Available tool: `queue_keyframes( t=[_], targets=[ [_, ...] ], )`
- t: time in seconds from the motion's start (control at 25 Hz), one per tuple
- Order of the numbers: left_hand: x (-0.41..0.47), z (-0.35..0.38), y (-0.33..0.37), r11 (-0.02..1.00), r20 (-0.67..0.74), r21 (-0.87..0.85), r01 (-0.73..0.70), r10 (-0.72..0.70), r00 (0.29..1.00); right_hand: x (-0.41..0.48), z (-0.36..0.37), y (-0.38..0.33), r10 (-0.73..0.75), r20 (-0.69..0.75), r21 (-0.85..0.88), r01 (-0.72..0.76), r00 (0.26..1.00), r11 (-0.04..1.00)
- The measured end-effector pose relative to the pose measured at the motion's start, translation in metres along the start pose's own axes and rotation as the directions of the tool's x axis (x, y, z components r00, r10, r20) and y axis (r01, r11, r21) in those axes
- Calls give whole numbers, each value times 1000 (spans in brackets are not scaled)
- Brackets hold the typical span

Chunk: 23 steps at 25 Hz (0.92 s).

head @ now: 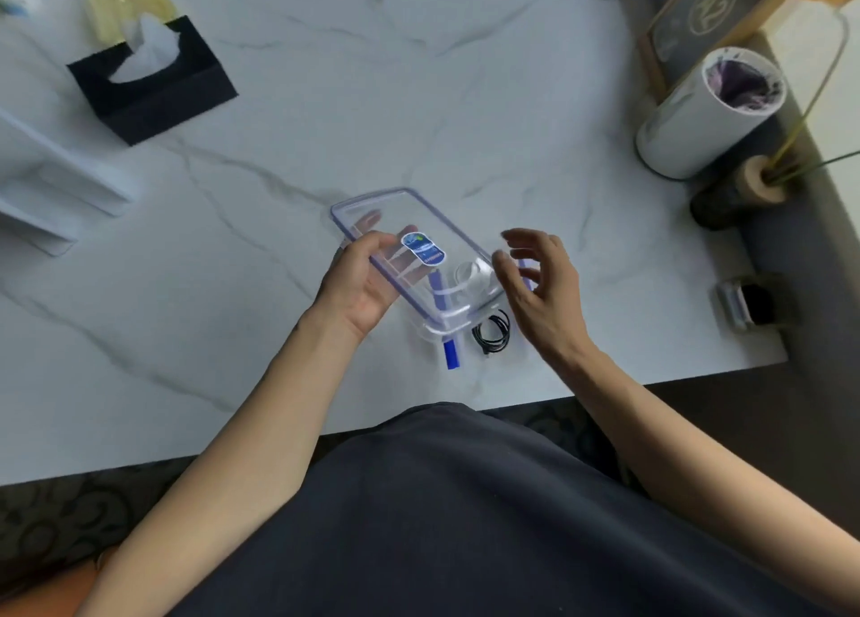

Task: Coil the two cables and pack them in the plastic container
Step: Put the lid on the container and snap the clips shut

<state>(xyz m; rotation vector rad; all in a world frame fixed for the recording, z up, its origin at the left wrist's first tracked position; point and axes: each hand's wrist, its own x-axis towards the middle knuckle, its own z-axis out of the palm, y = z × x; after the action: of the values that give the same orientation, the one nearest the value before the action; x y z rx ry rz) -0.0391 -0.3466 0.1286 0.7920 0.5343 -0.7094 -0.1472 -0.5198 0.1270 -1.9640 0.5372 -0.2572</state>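
My left hand point(360, 281) grips a clear plastic lid point(409, 216) with a blue rim and a blue sticker, held tilted above the table. Beneath its near end stands the clear plastic container point(460, 311) with blue clips; a white cable point(467, 279) seems to lie coiled inside it, seen blurred through the lid. A coiled black cable point(492, 333) lies on the marble table point(260, 318) just right of the container's near corner. My right hand point(537, 281) hovers with fingers apart beside the lid's right end, holding nothing.
A black tissue box point(153, 79) stands at the back left, with a white tray-like object point(51, 184) at the left edge. At the right are a white cylindrical bin point(702, 118), a framed sign point(707, 21), a small wooden holder point(744, 188) and a dark device point(749, 304). The table's front edge runs close to my body.
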Motion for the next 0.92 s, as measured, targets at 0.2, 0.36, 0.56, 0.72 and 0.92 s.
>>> queue_keyframes(
  t=[0.2,0.36,0.56,0.72,0.92],
  targets=[
    [8,19,-42,977,45,200,79,-89,995,6,-22,34,317,218,147,-352,923,924],
    [25,13,-82,926,-179,378,-5,79,981,-4,-32,68,360,148,198,-384,921,902],
    [28,-10,-126,555,-176,831,-43,335,925,-15,-32,89,353,132,41,-361,926,932],
    [29,-16,-140,291,-124,957,-12,442,888,-14,-27,99,326,93,-50,-322,941,945],
    [35,-13,-146,223,-143,974,51,418,897,-13,-25,109,324,79,-163,-309,943,937]
  ],
)
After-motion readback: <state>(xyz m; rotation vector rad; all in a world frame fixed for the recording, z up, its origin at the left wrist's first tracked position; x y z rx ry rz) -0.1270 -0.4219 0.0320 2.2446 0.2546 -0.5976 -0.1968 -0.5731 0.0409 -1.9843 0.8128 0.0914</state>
